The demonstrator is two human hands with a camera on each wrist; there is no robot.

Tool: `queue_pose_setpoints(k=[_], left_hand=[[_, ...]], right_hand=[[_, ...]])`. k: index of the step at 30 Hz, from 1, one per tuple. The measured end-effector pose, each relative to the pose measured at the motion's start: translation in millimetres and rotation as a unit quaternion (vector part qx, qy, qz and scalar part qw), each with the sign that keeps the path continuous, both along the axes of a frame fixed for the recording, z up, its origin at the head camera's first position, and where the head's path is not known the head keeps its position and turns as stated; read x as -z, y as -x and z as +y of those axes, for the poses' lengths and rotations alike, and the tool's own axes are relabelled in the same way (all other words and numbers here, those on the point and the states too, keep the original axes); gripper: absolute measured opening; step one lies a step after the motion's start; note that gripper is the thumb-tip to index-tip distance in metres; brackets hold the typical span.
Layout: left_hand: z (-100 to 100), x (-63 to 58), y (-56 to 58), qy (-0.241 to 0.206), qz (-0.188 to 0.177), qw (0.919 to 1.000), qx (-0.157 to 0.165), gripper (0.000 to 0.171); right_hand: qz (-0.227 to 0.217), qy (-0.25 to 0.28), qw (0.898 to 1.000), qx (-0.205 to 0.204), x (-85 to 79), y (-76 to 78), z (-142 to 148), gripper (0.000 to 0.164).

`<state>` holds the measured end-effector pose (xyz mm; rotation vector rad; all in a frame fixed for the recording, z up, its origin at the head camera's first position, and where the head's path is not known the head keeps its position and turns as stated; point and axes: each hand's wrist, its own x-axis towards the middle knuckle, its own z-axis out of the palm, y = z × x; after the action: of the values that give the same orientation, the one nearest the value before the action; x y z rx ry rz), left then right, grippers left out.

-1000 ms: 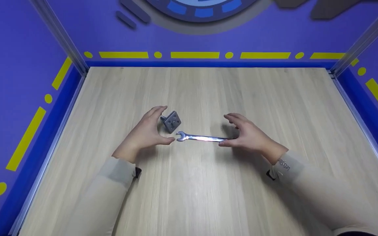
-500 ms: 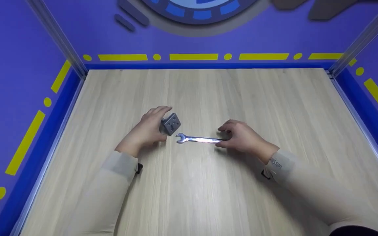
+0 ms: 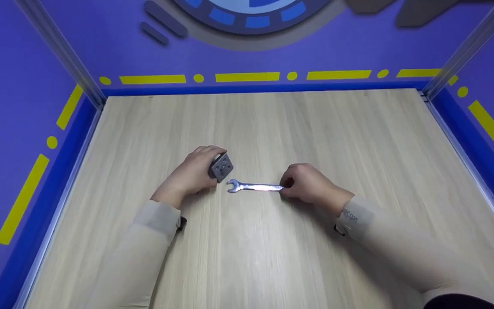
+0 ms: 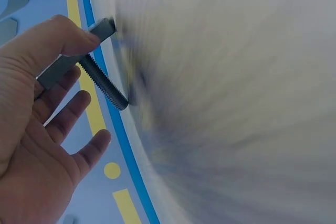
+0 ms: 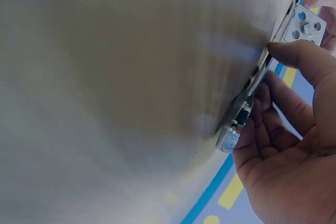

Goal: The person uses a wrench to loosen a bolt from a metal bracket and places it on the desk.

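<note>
A square grey metal plate with several holes and a threaded stud is pinched in my left hand. Its holed face points toward the right in the head view. The left wrist view shows the thumb on one side of the plate and fingers on the other, with the stud sticking out past them. Close by lies a shiny combination wrench, its open end toward the plate. My right hand grips its other end between thumb and fingers; the ring end shows below the thumb in the right wrist view.
The wood-grain tabletop spreads around both hands. Blue panels with yellow dashes stand along the back and sides, joined by metal corner posts.
The left fingers have closed onto the plate, tilting it slightly. My right hand has moved left and down along the wrench, and its fingers have closed on the wrench's end.
</note>
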<state>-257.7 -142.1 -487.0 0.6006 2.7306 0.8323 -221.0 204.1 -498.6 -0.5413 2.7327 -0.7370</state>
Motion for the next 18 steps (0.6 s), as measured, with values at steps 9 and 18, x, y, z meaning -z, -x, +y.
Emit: queue_pose_setpoints(k=[9,18], left_hand=[[-0.1,-0.5,4.6,0.006,0.019,0.9997,0.013,0.087],[-2.4,-2.2,3.3,0.0,0.017,0.9998,0.008,0.077]], right_hand=[[-0.024,-0.038,0.999,-0.012,-6.3,5.1,-8.6,0.008],[-0.023,-0.036,0.999,-0.004,-9.1,9.2,-12.3,0.02]])
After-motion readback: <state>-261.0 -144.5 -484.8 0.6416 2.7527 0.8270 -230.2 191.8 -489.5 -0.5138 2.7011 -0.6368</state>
